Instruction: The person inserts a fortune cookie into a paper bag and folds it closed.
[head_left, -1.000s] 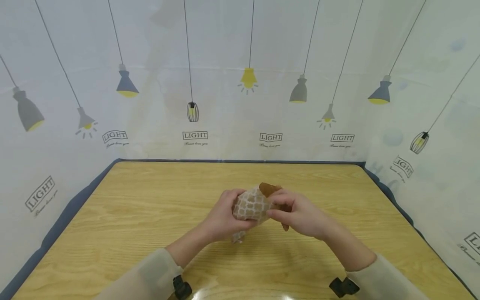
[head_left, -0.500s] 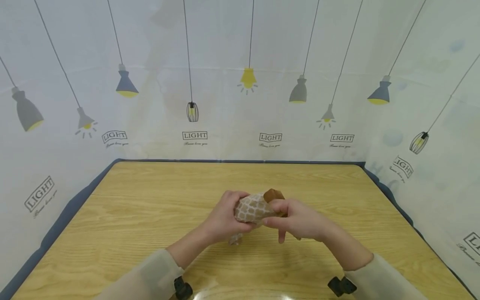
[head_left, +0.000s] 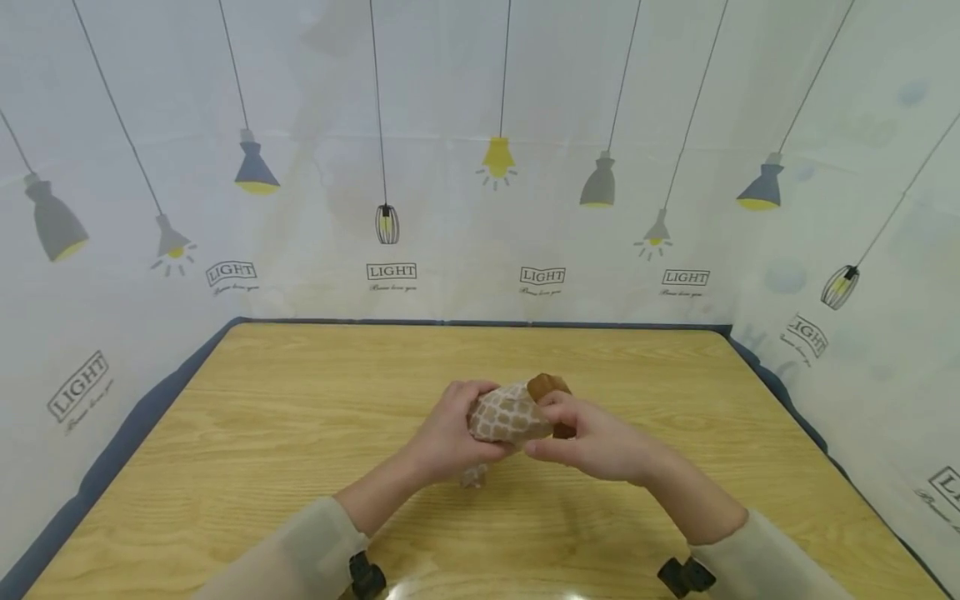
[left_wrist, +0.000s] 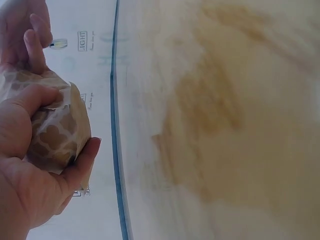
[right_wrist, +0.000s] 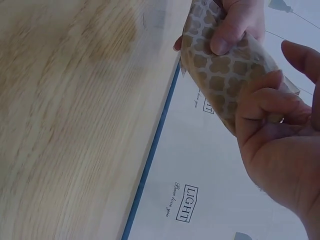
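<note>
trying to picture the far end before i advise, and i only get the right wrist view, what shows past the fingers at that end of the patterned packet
Observer: The head view shows a darker, plain brown part at that end of the patterned packet, just beyond the right hand.

Operator: ok and whereabouts is this being held

Observer: In the head view, the left hand and right hand are both over the middle stretch of the wooden table.

Operator: last one, any gear being worn

Observer: Yes, a dark device shows by the cuff of each pale sleeve, left and right.
</note>
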